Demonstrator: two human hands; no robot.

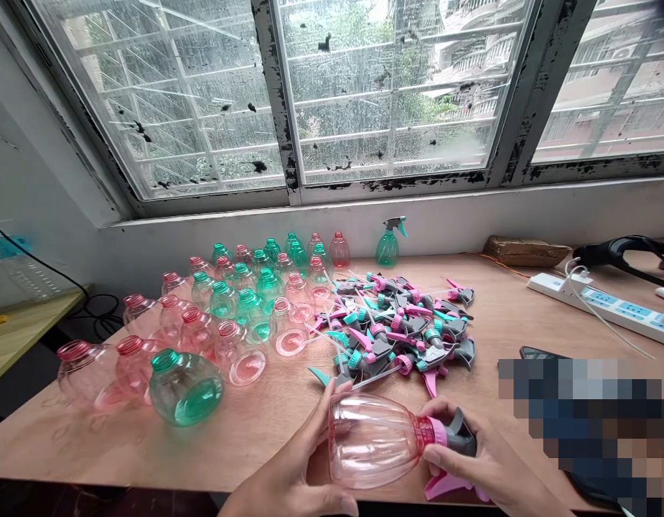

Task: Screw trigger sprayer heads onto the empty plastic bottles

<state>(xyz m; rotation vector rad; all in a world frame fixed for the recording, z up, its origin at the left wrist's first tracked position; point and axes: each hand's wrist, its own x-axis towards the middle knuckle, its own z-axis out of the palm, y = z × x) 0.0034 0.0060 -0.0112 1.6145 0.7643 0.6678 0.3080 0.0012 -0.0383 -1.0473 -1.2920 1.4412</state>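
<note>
A clear pink spray bottle [375, 441] lies sideways between my two hands, just above the table's front edge. My left hand [304, 459] cups its base, with the thumb below and the fingers behind. Around the pink collar at the neck, my right hand [471, 452] is closed, thumb and fingers pinching it. The grey and pink spray head [461, 434] sits on the neck, its pink trigger pointing down. Beyond the hands is a pile of loose spray heads [396, 330] in grey, pink and teal. The nearest standing bottle is a green one [186, 391] without a head.
Several headless pink and green bottles [189, 330] stand in rows at the left. A green bottle with its spray head [387, 245] stands by the wall. At the right are a white power strip [606, 301], a wooden block [525, 251] and a dark phone-like object [541, 352].
</note>
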